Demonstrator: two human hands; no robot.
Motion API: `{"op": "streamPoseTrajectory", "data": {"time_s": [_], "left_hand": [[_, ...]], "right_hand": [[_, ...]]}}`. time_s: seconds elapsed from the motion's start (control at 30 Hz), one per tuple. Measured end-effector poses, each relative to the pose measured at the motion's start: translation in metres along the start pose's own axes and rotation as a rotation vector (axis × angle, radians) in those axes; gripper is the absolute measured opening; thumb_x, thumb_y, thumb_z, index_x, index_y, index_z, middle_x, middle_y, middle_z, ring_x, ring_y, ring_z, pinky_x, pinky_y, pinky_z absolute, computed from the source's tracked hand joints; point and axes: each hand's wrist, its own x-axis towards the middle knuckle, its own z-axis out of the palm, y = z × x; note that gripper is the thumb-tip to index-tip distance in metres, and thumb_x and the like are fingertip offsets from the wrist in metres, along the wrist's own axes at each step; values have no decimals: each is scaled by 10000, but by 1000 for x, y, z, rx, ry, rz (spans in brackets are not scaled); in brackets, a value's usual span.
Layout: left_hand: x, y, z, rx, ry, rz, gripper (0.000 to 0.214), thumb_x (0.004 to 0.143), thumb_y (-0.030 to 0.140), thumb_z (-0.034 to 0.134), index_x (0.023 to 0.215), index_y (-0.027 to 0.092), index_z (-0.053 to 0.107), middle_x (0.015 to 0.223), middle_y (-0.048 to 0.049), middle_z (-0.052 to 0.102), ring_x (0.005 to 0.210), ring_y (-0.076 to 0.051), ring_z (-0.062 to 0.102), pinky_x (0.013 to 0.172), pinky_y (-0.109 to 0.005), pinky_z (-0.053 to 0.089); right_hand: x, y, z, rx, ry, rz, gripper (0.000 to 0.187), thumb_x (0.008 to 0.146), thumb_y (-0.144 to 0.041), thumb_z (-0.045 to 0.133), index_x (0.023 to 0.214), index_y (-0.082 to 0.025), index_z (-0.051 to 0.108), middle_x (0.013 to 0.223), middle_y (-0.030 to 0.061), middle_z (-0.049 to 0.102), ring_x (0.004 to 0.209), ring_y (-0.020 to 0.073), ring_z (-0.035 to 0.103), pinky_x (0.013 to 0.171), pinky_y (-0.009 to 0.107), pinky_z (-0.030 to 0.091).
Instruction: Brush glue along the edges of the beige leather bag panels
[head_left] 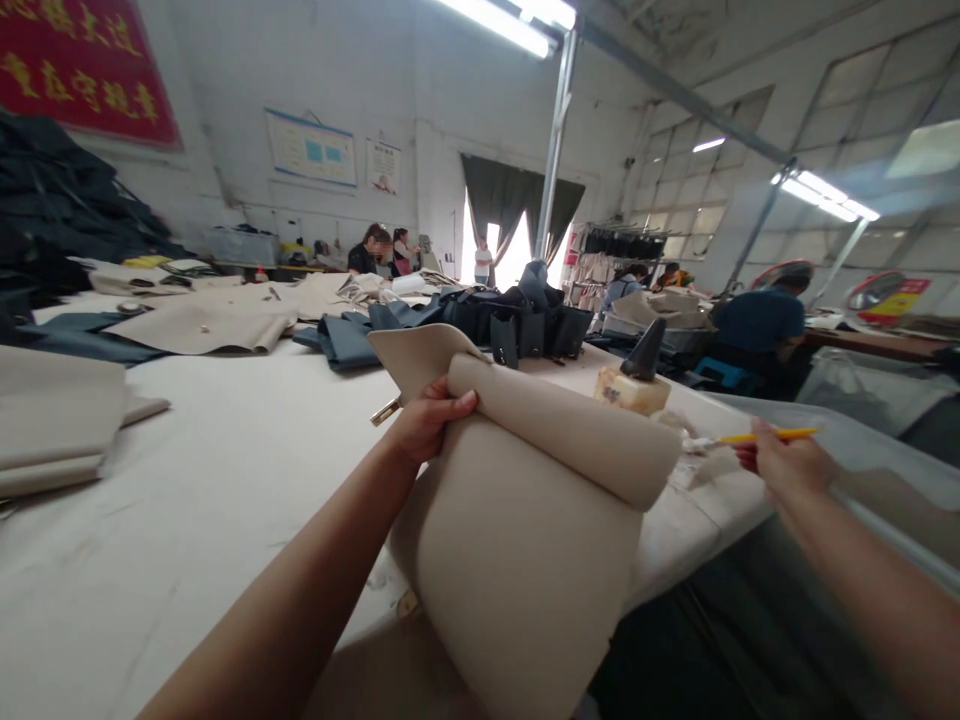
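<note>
Over the long white-covered cutting table point(150, 520), a person's left hand point(429, 420) grips a stiff, curved beige leather panel point(517, 570), its fingers curled closed over the rolled upper edge, which folds back on itself toward the lower right of the frame. A small brass-coloured fitting point(385, 411) pokes out at the panel's left corner. The panel sits at lower centre, held up above the table edge rather than lying flat.

The right hand point(787, 462), at the right of the frame, is closed too, its fingers pinched around a slim yellow pencil point(772, 435) held level, just beside the panel's fold. Nearby stands a pale block with a black cone-shaped form point(643, 350) on top.

Further up the table lie flat beige leather pieces point(202, 330) and a heap of dark navy bag parts point(517, 320), with folded beige sheets point(52, 420) at the left edge. Beyond them, a seated co-worker in a blue shirt point(759, 325) works at the right, another in dark clothes point(367, 255) stands at the back, and a red banner with gold characters point(82, 70) hangs at upper left — a busy workshop floor.
</note>
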Motion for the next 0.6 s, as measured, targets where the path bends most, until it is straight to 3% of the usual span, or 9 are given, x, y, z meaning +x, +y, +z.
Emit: {"op": "streamPoseTrajectory", "data": {"time_s": [0.2, 0.3, 0.43, 0.6], "left_hand": [[4, 0, -7, 42, -24, 44, 453, 527, 313, 888, 915, 167, 706, 778, -37, 717, 699, -220, 667, 723, -361, 549], [5, -2, -7, 38, -36, 56, 456, 516, 314, 888, 903, 164, 698, 759, -34, 712, 730, -235, 678, 752, -376, 552], [5, -3, -3, 20, -60, 46, 453, 500, 315, 891, 875, 155, 691, 750, -41, 711, 768, -254, 687, 778, -391, 553], [2, -3, -1, 13, -61, 38, 471, 484, 315, 895, 875, 155, 686, 730, -39, 705, 743, -249, 684, 754, -382, 549]], "right_hand": [[-74, -16, -44, 243, -51, 145, 178, 880, -238, 610, 729, -166, 548, 572, -8, 559, 444, 69, 505, 510, 212, 446], [-121, -13, -67, 275, -120, 146, 228, 809, -361, 693, 740, -164, 600, 573, 9, 573, 471, 95, 521, 462, 189, 444], [-172, -9, -79, 97, -308, -37, 578, 627, -731, 708, 802, -185, 638, 607, 37, 612, 509, 155, 549, 441, 235, 473], [-199, -18, -58, -77, -495, -325, 554, 768, -745, 550, 796, -196, 615, 560, 26, 601, 503, 165, 556, 504, 266, 482]]}}
